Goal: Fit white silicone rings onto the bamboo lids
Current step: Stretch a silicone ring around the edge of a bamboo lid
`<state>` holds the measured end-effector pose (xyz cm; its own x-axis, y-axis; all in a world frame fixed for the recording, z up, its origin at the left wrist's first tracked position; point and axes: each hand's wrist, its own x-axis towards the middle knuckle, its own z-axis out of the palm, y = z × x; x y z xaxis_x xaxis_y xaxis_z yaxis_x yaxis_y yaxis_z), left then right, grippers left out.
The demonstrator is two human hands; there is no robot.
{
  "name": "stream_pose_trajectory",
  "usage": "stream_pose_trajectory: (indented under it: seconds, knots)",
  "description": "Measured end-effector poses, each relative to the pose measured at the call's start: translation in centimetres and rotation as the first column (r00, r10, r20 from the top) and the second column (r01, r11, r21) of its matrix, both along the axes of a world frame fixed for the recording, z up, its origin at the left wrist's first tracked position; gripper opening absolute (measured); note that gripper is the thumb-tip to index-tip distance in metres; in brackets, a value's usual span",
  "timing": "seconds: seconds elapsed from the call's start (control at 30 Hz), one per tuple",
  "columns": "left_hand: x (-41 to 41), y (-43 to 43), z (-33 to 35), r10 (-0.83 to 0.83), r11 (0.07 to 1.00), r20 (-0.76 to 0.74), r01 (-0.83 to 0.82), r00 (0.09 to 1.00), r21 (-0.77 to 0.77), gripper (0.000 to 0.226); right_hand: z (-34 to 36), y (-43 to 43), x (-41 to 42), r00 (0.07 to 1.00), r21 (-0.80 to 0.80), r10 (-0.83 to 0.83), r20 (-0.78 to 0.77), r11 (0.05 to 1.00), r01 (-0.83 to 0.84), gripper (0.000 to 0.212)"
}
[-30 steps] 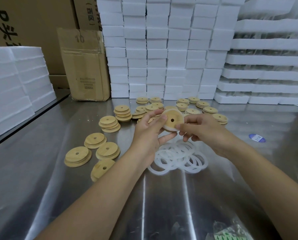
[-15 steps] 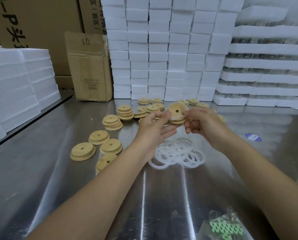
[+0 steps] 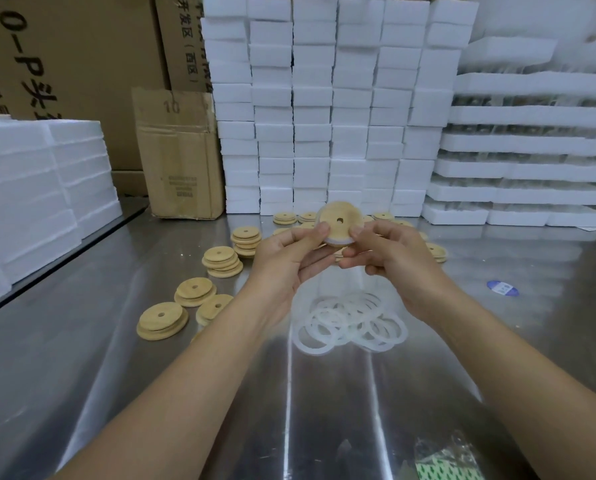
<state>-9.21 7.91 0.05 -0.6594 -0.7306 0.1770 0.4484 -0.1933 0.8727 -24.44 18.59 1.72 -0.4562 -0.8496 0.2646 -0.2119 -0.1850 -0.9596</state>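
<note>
Both hands grip one lid (image 3: 338,221) above the surface (image 3: 81,375), left hand (image 3: 284,259) at 9 o'clock, right hand (image 3: 390,252) at 3; its ring (image 3: 338,241) may slip off if pinched unevenly

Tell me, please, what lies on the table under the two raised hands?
A loose pile of white silicone rings lies on the steel table, below the left hand and right hand holding a bamboo lid. The wrists hide the pile's far edge.
</note>
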Motion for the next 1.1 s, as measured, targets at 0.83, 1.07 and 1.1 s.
stream_pose_trajectory:
  seconds: [0.83, 1.07, 1.1]
  knots:
    - [-1.1, 0.7, 0.1, 0.090, 0.960, 0.207, -0.029, 0.974, -0.280, 0.020, -0.7, -0.8, -0.4, 0.989, -0.028, -0.003, 0.150, 1.000, 0.007, 0.037]
    - [-0.6, -0.1, -0.7, 0.246, 0.905, 0.227, -0.140, 0.942, -0.402, 0.014, -0.9, -0.5, -0.6, 0.991, 0.007, 0.066, -0.113, 0.998, -0.065, 0.035]
    - [-0.6, -0.1, -0.7, 0.272, 0.894, 0.208, -0.167, 0.940, -0.415, 0.016, -1.1, -0.5, -0.5, 0.987, 0.018, 0.069, -0.145, 0.998, -0.067, 0.034]
